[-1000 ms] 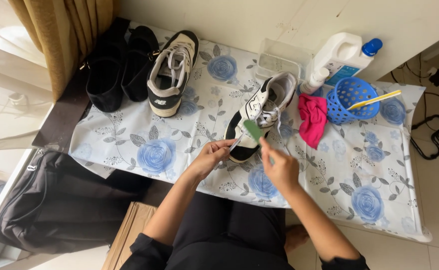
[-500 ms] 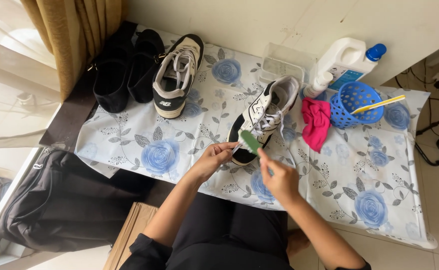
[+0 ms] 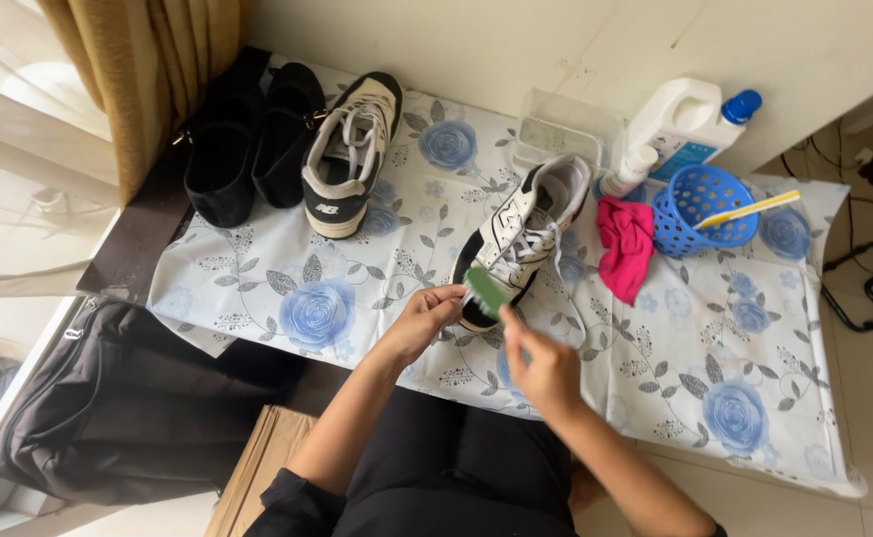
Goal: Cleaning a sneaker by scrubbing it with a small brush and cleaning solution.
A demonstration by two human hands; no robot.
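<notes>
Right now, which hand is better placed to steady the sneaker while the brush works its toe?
Probably the left hand: it sits right beside the toe of the sneaker. The right hand holds the green brush, so it looks occupied.

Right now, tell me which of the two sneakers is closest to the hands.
The sneaker lying mid-cloth, its toe right at the left hand and right hand. The other sneaker sits farther back, beside the black shoes.
</notes>
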